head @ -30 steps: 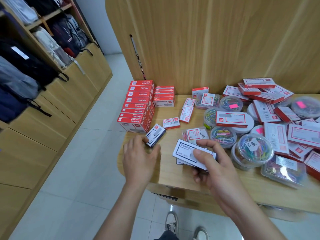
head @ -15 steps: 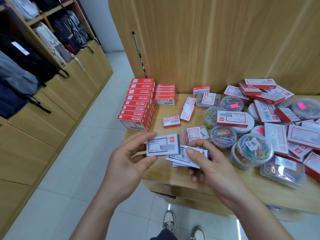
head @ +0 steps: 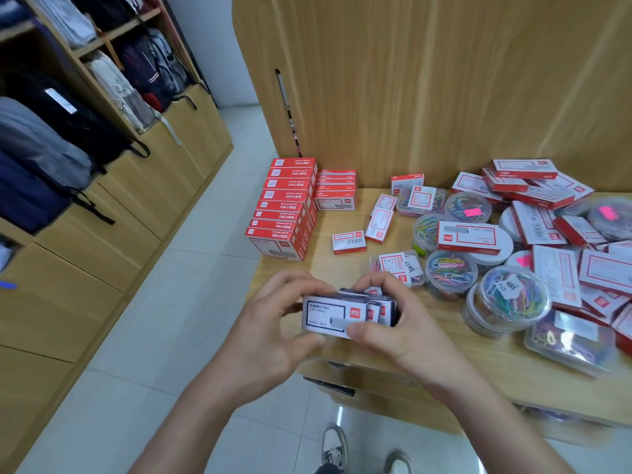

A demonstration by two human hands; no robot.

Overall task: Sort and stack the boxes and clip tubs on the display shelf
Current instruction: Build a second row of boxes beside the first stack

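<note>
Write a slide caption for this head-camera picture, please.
Both hands, left hand and right hand, squaring up blue-edged boxes above a cluttered shelf.

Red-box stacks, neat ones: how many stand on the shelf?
2. A tall stack at the shelf's left edge, and a shorter stack just beside it, further back. Loose red boxes heaped at right may hide more.

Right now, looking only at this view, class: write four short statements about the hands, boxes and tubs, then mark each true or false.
1. Both hands, left hand and right hand, hold the bundle of dark-edged boxes. True.
2. The tall stack of red boxes stands at the shelf's right end. False: at its left end.
3. The labelled clip tub holds coloured clips. True.
4. The small red box sits on a tub. False: it lies on the shelf.
</note>
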